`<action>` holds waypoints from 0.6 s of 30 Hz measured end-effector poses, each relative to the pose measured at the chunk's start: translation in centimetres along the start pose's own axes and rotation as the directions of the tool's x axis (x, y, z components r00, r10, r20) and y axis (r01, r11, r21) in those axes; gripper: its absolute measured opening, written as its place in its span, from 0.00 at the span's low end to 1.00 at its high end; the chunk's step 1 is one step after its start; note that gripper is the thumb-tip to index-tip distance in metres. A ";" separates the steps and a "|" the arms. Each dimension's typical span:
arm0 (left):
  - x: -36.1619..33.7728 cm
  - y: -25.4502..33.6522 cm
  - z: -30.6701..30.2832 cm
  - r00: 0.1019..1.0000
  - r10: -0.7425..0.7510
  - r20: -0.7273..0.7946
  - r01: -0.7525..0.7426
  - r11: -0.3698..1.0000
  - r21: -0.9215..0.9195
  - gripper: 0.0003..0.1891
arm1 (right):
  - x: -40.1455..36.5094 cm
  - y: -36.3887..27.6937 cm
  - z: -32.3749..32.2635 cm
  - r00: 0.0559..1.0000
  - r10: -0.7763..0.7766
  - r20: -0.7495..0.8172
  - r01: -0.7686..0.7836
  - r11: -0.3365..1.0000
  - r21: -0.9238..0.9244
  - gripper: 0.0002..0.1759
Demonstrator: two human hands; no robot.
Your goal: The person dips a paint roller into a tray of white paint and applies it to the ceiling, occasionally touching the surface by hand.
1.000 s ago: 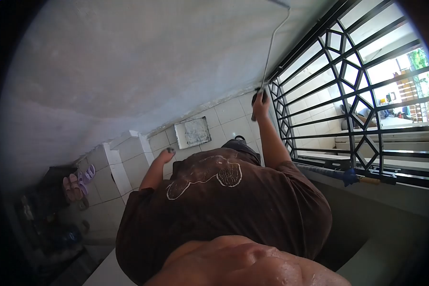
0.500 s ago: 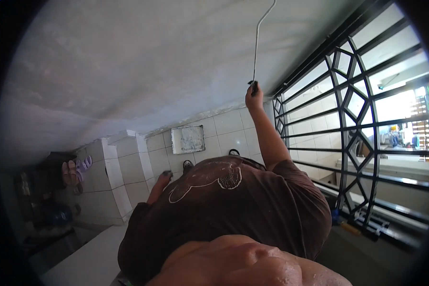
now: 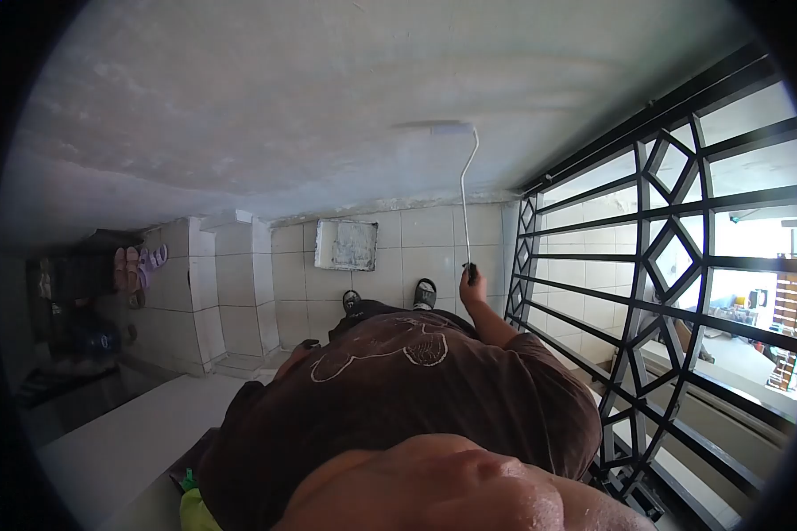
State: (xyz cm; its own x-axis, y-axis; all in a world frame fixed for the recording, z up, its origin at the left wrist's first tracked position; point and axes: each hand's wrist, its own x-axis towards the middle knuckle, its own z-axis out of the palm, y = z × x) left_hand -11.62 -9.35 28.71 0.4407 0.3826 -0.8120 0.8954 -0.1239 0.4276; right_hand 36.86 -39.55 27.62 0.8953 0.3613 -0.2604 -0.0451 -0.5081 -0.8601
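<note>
From the head view, looking down the person's own body, the right hand (image 3: 472,281) is closing firmly around the dark grip of the paint roller (image 3: 466,195). The left hand (image 3: 308,344) is hanging by the hip on the near side of the paint tray (image 3: 346,245). Only its fingertips are showing past the brown shirt (image 3: 416,389), so I cannot tell whether it is open or curled. The hands are well apart.

The roller is standing to the right of the tray. Its thin pale shaft is running up from the grip, and its sleeve (image 3: 443,128) is lying flat against the wall (image 3: 283,106), well above the tray.

To do this stroke well, I judge that the sleeve should be pressing evenly along its whole length, with the shaft held nearly parallel to the wall. The wrist should be guiding it in long, overlapping passes rather than short dabs. Light pressure should stop paint from ridging at the sleeve's ends.

The roller looks slim, with a bent wire frame, a short whitish sleeve and a black handle.

The tray, smeared with white, is lying on the tiled floor (image 3: 425,230) at the foot of the wall. The black metal grille (image 3: 673,265) is standing to the right of the tray, beyond the roller.
</note>
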 end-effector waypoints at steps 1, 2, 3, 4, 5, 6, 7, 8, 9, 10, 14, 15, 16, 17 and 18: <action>0.5 0.2 -0.1 1.000 0.010 -0.004 -0.010 0.999 0.031 0.25 | -0.9 0.0 -0.6 1.000 -0.005 0.027 0.005 1.000 -0.011 0.09; 1.0 0.4 -0.2 1.000 0.019 -0.010 -0.019 0.998 0.064 0.25 | -1.3 -0.1 -1.0 0.999 -0.009 0.053 0.010 1.000 -0.023 0.10; 1.4 0.8 -0.5 0.999 0.026 -0.020 -0.025 0.997 0.076 0.25 | -1.1 -0.9 -1.4 0.994 -0.093 0.052 0.093 0.996 -0.001 0.10; 1.5 2.1 -0.7 0.999 0.031 -0.032 -0.029 0.997 0.071 0.26 | -0.8 -1.9 -1.6 0.983 -0.177 0.049 0.176 0.984 0.019 0.11; 1.5 3.2 -1.0 0.999 0.020 -0.048 -0.019 1.000 0.006 0.25 | -0.5 -3.0 -1.8 0.965 -0.259 0.044 0.257 0.966 0.039 0.12; 1.1 5.0 -1.3 0.998 0.008 -0.065 -0.012 0.998 -0.060 0.25 | -0.2 -6.4 -2.4 0.949 -0.306 0.082 0.302 0.952 0.050 0.12; 0.9 6.5 -1.6 0.997 -0.006 -0.079 -0.004 0.992 -0.125 0.25 | 0.4 -8.8 -2.5 0.932 -0.351 0.096 0.341 0.935 0.100 0.12; 2.7 5.8 -1.4 0.995 -0.013 -0.096 0.000 0.990 -0.139 0.24 | 1.1 -10.9 -2.3 0.912 -0.395 0.108 0.378 0.914 0.151 0.13; 4.0 5.1 -1.3 0.987 0.123 -0.104 -0.131 0.989 -0.072 0.23 | 2.0 -13.1 -1.9 0.887 -0.454 0.083 0.436 0.884 0.169 0.14; 5.1 4.4 -1.2 0.961 0.257 -0.104 -0.258 0.966 -0.003 0.23 | 3.0 -15.4 -1.5 0.858 -0.511 0.057 0.493 0.850 0.187 0.14; 5.5 7.8 -1.5 0.984 0.146 -0.102 -0.158 0.979 -0.129 0.22 | 5.6 -26.5 -1.8 0.781 -0.624 -0.024 0.614 0.759 0.216 0.14; 5.8 7.9 -1.2 0.987 0.124 -0.107 -0.140 0.978 -0.157 0.22 | 6.8 -27.6 -1.3 0.777 -0.627 -0.053 0.618 0.744 0.255 0.14; 5.7 8.0 -1.0 0.985 0.133 -0.111 -0.149 0.977 -0.151 0.22 | 7.9 -28.6 -0.7 0.774 -0.628 -0.081 0.620 0.727 0.293 0.14; 5.6 8.1 -0.9 0.983 0.143 -0.115 -0.159 0.977 -0.145 0.22 | 8.8 -29.5 -0.4 0.771 -0.627 -0.110 0.623 0.708 0.332 0.13; 5.6 8.2 -0.8 0.981 0.152 -0.122 -0.168 0.976 -0.139 0.23 | 9.4 -30.4 -0.4 0.768 -0.626 -0.134 0.632 0.708 0.314 0.13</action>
State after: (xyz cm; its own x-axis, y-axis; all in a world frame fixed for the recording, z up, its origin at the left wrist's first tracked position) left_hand -1.87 -7.48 27.93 0.5606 0.4679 -0.6833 0.7909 -0.0580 0.6092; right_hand 46.84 -20.99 51.43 0.7752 0.4911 0.3973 0.3950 0.1140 -0.9116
